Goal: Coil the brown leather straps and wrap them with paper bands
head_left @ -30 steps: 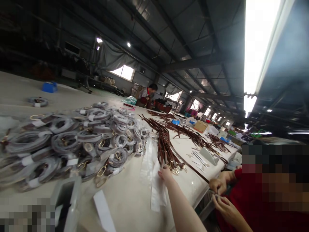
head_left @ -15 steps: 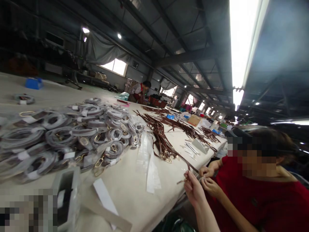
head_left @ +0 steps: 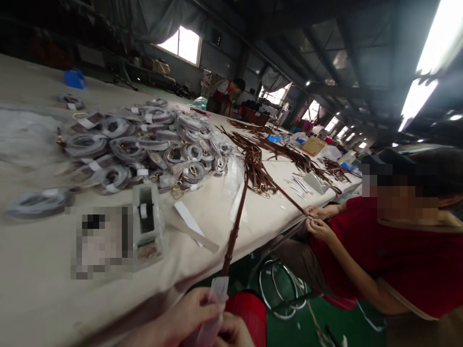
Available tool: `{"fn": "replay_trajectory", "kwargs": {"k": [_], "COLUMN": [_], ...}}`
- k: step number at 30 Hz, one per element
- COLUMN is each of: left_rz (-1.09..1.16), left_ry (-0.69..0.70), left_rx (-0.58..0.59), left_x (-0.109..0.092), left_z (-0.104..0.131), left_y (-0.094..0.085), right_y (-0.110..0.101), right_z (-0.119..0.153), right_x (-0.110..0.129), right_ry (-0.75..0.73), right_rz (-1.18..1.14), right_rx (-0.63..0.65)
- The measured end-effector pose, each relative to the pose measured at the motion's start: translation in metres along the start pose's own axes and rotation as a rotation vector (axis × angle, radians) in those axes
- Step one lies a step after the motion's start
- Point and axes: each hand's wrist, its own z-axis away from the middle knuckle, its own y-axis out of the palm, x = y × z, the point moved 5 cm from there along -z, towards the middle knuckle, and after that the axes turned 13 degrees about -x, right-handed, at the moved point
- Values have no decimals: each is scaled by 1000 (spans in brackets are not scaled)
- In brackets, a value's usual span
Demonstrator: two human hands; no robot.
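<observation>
A long brown strap (head_left: 237,217) stretches from the strap pile across the table edge toward me, its near end inside a clear plastic sleeve (head_left: 219,290). My left hand (head_left: 186,313) pinches the sleeve between thumb and fingers from the left. Lower on the right, my right hand (head_left: 234,331) curls round the sleeved strap, partly cut off by the frame's bottom. On the table lies the pile of loose brown straps (head_left: 255,166) with gold-coloured clasps.
Coiled straps in plastic (head_left: 126,147) heap on the left of the table (head_left: 181,260). A grey dispenser-like box (head_left: 147,217) and white strips (head_left: 188,222) lie nearer. At right, a co-worker in red (head_left: 354,241) handles another strap. A red seat (head_left: 249,313) stands below me.
My view has swung down and right. One hand of mine, holding a strap near the co-worker's hands before, is back close to me; both hands now hold a sleeved strap.
</observation>
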Motion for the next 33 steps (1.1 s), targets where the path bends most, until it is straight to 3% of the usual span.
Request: {"fn": "replay_trajectory", "kwargs": {"k": [2, 3, 6, 8, 11, 14, 18, 21, 27, 29, 33], "left_rz": [83, 69, -193, -417, -642, -663, -597, -596, -661, -692, -763], "left_ry": [-44, 3, 237, 325, 308, 254, 243, 257, 348, 416, 530], "left_rx": [-102, -134, -121, -81, -38, -50, -94, -92, -8, 4, -66], "left_x": [1, -3, -23, -31, -28, -17, -9, -8, -15, -22, -28], "left_z": [5, 7, 19, 29, 43, 51, 53, 53, 52, 50, 45], "left_y": [-5, -8, -12, -10, -4, -2, -7, -9, -10, -15, -38], "right_y": [5, 0, -24, -28, -10, 4, -9, -16, 12, 6, -31], "right_z": [1, -2, -19, -33, -49, -64, -81, -78, -40, -35, -33], "right_x": [9, 13, 22, 29, 36, 37, 38, 42, 69, 84, 117], "right_ry": [50, 92, 199, 240, 328, 370, 343, 336, 283, 185, -30], "right_rz": [5, -7, -126, -260, -415, -464, -504, -517, -269, -161, 31], "right_rx": [111, 106, -127, -224, -144, -117, -182, -172, 155, 114, -129]}}
